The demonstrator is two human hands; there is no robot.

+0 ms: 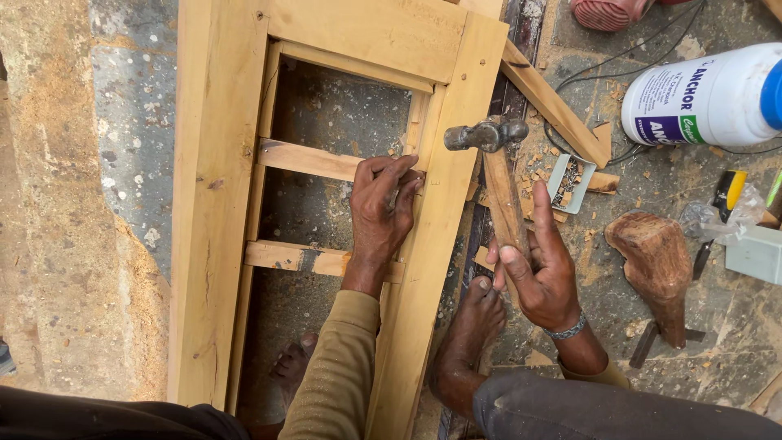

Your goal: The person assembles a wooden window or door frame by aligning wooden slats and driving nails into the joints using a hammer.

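A pale wooden frame (pixel 213 195) lies flat on the floor, with two thin cross slats (pixel 305 159) between its long rails. My left hand (pixel 383 208) rests fingers-down on the right end of the upper slat, where it meets the right rail (pixel 444 204). My right hand (pixel 538 265) grips the wooden handle of a hammer (pixel 487 136). The steel hammer head hangs just right of the rail, level with the upper slat. My bare right foot (pixel 471 330) stands on the floor beside the rail.
A small open box of nails (pixel 570 183) lies right of the hammer. A white plastic bottle (pixel 705 96) lies at top right, a carved wooden block (pixel 656 265) below it. Loose strips, wood chips, a black cable and a yellow-handled tool (pixel 727 191) litter the floor.
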